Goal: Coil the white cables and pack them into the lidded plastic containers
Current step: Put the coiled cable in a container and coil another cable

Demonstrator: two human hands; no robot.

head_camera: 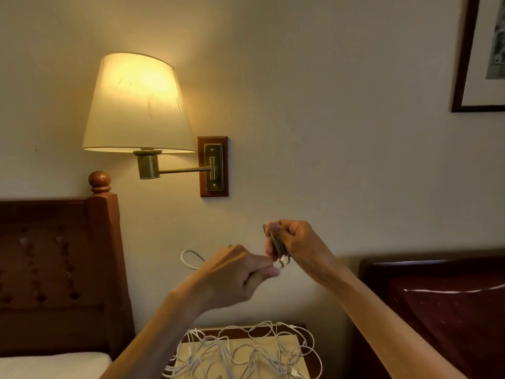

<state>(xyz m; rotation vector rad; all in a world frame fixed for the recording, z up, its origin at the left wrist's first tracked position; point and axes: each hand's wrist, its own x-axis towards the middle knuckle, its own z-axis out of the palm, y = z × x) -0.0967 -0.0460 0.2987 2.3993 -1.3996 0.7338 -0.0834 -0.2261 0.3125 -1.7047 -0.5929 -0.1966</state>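
My right hand (296,243) is raised in front of the wall and pinches a small coil of white cable (277,246) wound into several loops. My left hand (240,269) is just left of it, fingers closed on the cable's loose end near the connector (284,260). A free loop of the same cable (191,258) sticks out behind the left hand. Below, a tangled heap of white cables (246,351) lies on a pale surface on the nightstand. No plastic container is in view.
A lit wall lamp (136,105) hangs at upper left on a brass arm. A dark wooden headboard (60,269) and white bedding stand at left. A second dark headboard (437,296) is at right, with a framed picture (481,56) above.
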